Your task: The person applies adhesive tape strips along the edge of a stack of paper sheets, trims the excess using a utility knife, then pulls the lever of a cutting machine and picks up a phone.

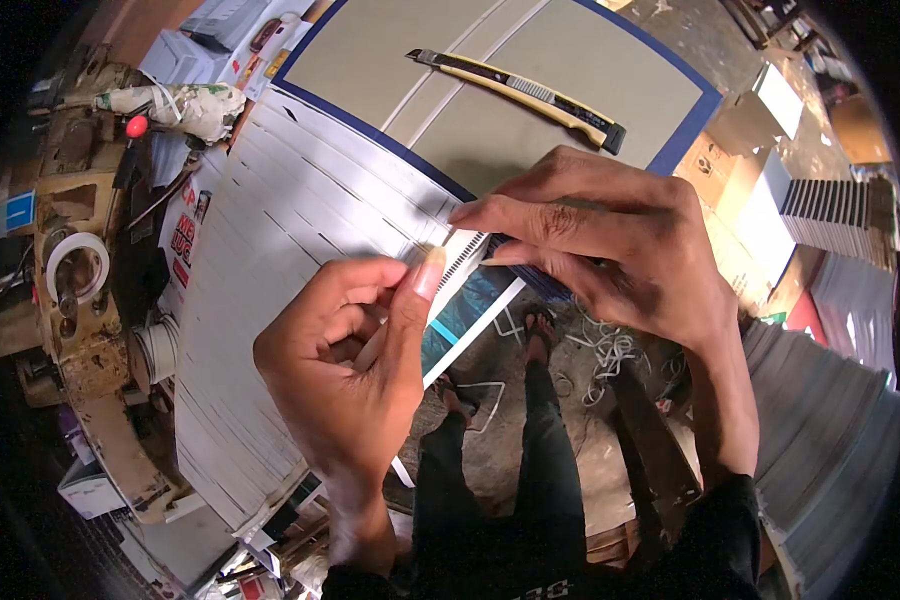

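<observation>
A narrow white strip of headband tape (462,258) with a black-and-white striped edge is stretched between my two hands. My left hand (355,350) pinches its lower end between thumb and forefinger, the other fingers curled in. At the upper end, my right hand (615,240) closes its thumb and fingertips on the strip. Beneath my hands lie white stacked book blocks (280,220), seen edge-on. Behind them is an open book cover (580,70) with grey boards and a dark blue border. A yellow-and-black utility knife (520,95) rests across it.
A white tape roll (77,275) sits on the worn machine (90,385) at left. Paper stacks (830,430) and a striped-edged pile (835,210) stand at right. Tangled white strips (610,355) lie on the floor near my feet.
</observation>
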